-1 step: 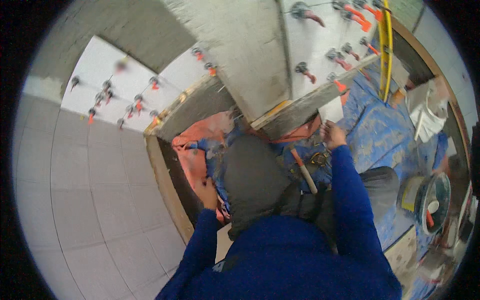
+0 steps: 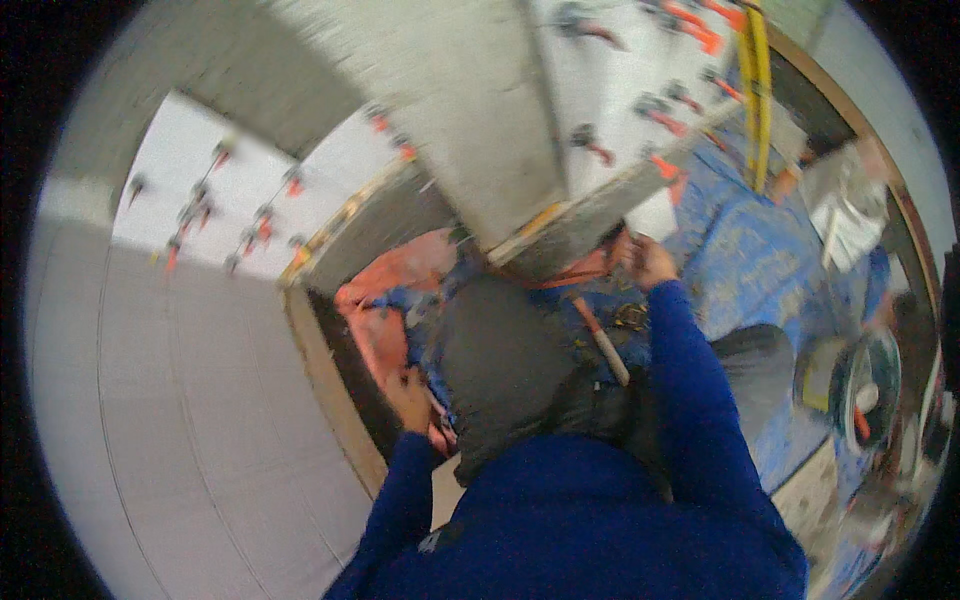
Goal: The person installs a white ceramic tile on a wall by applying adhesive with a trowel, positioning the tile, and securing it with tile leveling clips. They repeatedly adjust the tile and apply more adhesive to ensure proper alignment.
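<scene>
My right hand (image 2: 650, 264) is closed, with its fingertips at the lower left edge of a white tile piece (image 2: 655, 213). Blur hides whether the fingers pinch the tile or something smaller. My left hand (image 2: 408, 400) is low on the left, its fingers stretched out over the edge of an orange sheet (image 2: 375, 325); I see nothing held in it. Between my hands is my grey-trousered knee. A wooden-handled tool (image 2: 602, 343) with a reddish upper part lies beside it, near a black and yellow tape measure (image 2: 630, 317).
White tiles (image 2: 165, 190) with orange-tailed levelling clips (image 2: 264, 225) cover parts of the walls. A concrete pillar (image 2: 455, 110) juts out ahead. Blue sheeting (image 2: 745, 250) covers the floor; at right stand a bucket (image 2: 872, 395) with tools and a yellow spirit level (image 2: 757, 110).
The whole view has shifted slightly left and become more blurred. My right hand has moved a little left along the tile's edge. My left hand has hardly moved.
</scene>
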### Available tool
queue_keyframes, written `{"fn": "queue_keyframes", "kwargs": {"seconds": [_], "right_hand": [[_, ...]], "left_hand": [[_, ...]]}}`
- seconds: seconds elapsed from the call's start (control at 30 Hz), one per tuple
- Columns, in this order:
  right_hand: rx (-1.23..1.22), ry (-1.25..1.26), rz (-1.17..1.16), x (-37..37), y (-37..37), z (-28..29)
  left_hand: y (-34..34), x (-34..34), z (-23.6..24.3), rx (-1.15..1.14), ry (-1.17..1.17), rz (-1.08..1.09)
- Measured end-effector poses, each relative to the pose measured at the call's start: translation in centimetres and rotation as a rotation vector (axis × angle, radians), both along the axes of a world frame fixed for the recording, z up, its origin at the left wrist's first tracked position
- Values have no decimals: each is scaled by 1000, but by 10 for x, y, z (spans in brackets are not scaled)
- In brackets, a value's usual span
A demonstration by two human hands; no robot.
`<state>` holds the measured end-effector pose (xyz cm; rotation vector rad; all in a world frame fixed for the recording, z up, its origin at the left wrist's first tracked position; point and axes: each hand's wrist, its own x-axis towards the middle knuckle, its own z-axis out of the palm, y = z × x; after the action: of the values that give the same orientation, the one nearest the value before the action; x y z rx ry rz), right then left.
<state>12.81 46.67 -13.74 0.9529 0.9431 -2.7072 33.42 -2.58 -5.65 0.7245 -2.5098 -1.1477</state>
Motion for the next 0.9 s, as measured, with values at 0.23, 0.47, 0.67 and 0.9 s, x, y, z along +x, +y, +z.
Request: {"fn": "queue_keyframes", "kwargs": {"seconds": [0.23,0.47,0.67,0.9], "right_hand": [[-112,-227,-401,-88,-28,-54],[569,-391,-280,-87,-16,-44],[1302,-254,452,-65,30,-53],[1454,-621,209,1,111,-61]], "left_hand": [[9,34,30,389,-179,-236],[-4,63,38,261,-221,-281],[-11,54,45,228,-185,-218],[70,4,93,145,-3,-424]]}}
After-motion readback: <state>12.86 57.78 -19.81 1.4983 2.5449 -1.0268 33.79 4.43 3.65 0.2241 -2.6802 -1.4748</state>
